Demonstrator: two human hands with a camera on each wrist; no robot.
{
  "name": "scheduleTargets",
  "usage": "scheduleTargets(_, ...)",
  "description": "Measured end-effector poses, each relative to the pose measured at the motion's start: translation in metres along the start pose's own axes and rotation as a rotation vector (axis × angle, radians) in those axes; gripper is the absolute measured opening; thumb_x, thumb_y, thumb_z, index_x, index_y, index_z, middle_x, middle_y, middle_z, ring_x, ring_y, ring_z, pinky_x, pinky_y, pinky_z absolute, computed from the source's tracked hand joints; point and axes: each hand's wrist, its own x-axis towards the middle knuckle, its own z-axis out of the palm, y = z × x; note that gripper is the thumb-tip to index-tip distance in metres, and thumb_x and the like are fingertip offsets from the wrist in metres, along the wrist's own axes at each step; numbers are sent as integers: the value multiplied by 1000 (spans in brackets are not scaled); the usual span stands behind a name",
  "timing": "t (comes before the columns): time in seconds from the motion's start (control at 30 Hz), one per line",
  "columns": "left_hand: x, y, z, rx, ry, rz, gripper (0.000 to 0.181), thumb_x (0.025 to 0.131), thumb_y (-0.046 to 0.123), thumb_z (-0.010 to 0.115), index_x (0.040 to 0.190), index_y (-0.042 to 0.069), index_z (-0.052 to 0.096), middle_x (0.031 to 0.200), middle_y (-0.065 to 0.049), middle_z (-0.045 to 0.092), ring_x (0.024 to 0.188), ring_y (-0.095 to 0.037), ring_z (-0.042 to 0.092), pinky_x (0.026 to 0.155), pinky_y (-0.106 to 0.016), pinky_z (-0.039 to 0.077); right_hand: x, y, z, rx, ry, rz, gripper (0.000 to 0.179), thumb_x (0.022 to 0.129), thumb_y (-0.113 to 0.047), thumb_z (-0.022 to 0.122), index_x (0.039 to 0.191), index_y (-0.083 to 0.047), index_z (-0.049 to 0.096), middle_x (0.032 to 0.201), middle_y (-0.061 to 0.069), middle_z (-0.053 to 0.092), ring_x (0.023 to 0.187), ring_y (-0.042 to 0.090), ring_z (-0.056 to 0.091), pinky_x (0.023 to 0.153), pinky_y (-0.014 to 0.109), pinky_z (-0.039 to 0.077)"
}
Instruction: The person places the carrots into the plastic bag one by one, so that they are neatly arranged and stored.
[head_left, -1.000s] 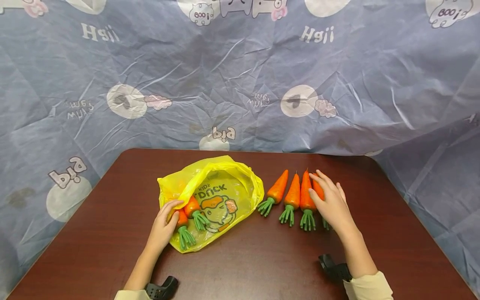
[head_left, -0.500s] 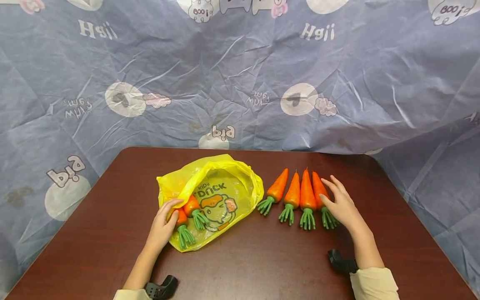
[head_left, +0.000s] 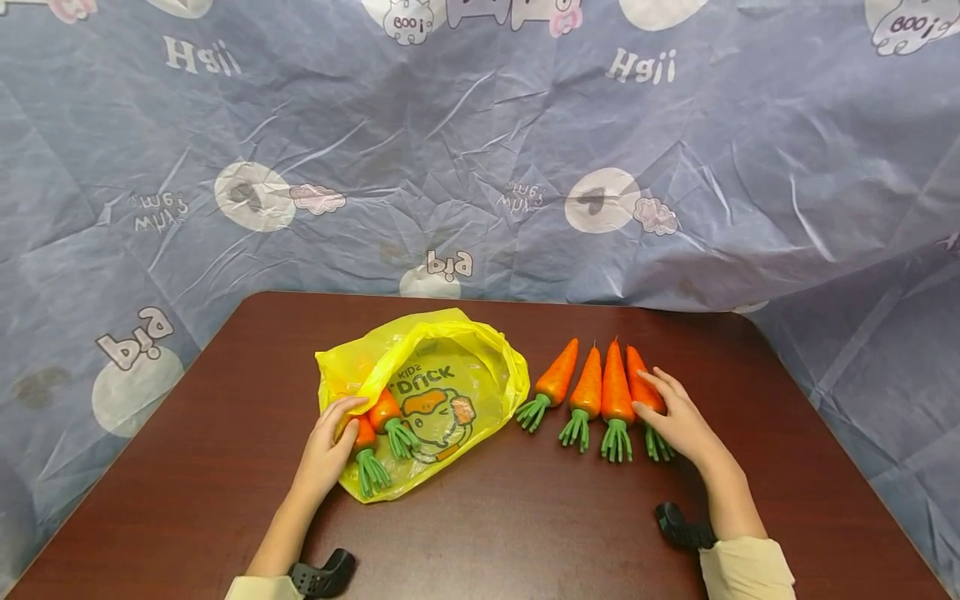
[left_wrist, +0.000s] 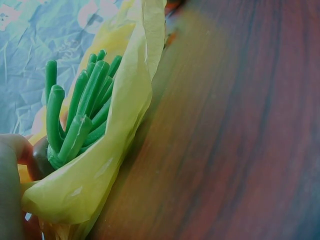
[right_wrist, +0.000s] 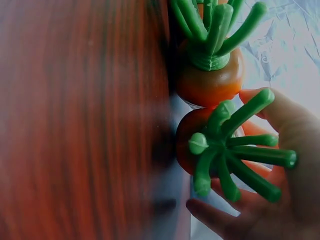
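Observation:
A yellow plastic bag (head_left: 450,375) with a printed duck lies on its side with its mouth spread. Two toy carrots with green tops, one carrot (head_left: 384,412) beside the other carrot (head_left: 364,437), lie in the mouth at its left. My left hand (head_left: 327,446) pinches the bag's edge next to them; in the left wrist view green stems (left_wrist: 82,110) stick up beside the thumb. My right hand (head_left: 681,423) reaches around the rightmost carrot (head_left: 643,387) of a row, fingers spread and loosely bent. In the right wrist view the thumb is close to that carrot's stems (right_wrist: 235,150).
Three more carrots lie side by side between bag and right hand: the left carrot (head_left: 555,379), the middle carrot (head_left: 587,390) and the right carrot (head_left: 615,392). All rest on a dark brown table (head_left: 495,533). A printed grey-blue cloth (head_left: 480,150) hangs behind it.
My right hand first moved right, off the row of carrots, then came slightly down and in around the rightmost carrot. My left hand and the bag have stayed put.

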Motion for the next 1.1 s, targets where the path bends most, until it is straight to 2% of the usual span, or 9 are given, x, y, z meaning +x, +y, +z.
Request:
scheduleTargets(0.27,-1,26,-3,7,-8,-1,28,90,0,48,116,1,56,122,-17,52,119,-29,42,97,-45,30,-3,3,-1,2,-12,16,53,89,-29,55,131,2,43,142,29,24,128,49,23,99,63,22)
scheduleTargets(0.47,1,5,1,-19,-12,-9,27,92,7,49,117,10,57,124,-11,52,122,-24,40,100,-47,29,-3,3,-3,-15,-8,11,51,88,-25,57,129,3,45,139,30,28,126,48,26,99,62,24)
scheduleTargets(0.6,1,-1,1,-22,-7,6,27,92,9,49,117,12,58,124,-9,52,122,-22,40,101,-45,29,-3,2,-6,-31,-5,6,51,86,-22,60,129,2,46,137,29,32,125,47,29,98,60,26)
scheduleTargets(0.73,-1,22,-4,-9,-2,-8,27,91,2,48,116,4,58,122,-15,53,121,-25,40,100,-44,29,-3,-1,-10,-52,-11,8,51,84,-22,62,127,3,49,135,28,35,121,46,34,96,59,30)
scheduleTargets(0.83,-2,38,-7,-12,-6,-17,27,89,-2,48,115,-2,57,121,-21,52,120,-30,40,100,-49,29,-5,-1,-12,-56,-8,4,51,84,-24,62,126,2,50,134,28,37,120,46,36,95,59,31)
scheduleTargets(0.9,-2,37,-8,-17,-8,-13,27,89,-2,48,115,-2,56,121,-21,51,121,-32,39,100,-54,28,-6,-1,-13,-49,7,-3,51,84,-26,62,125,2,50,134,29,37,120,47,35,94,60,30)
scheduleTargets(0.93,-2,37,-8,-21,-9,-10,28,89,-3,47,115,-2,56,121,-22,51,121,-32,39,100,-55,28,-7,-1,-13,-50,29,2,50,83,-27,62,125,-1,51,133,27,39,121,44,36,98,54,31)
scheduleTargets(1.1,-2,37,-8,-22,-12,-16,28,89,-3,48,115,-1,56,121,-21,51,121,-32,39,100,-54,28,-9,-4,-18,-43,48,-1,51,83,-27,63,125,-1,51,133,27,39,123,45,33,99,55,29)
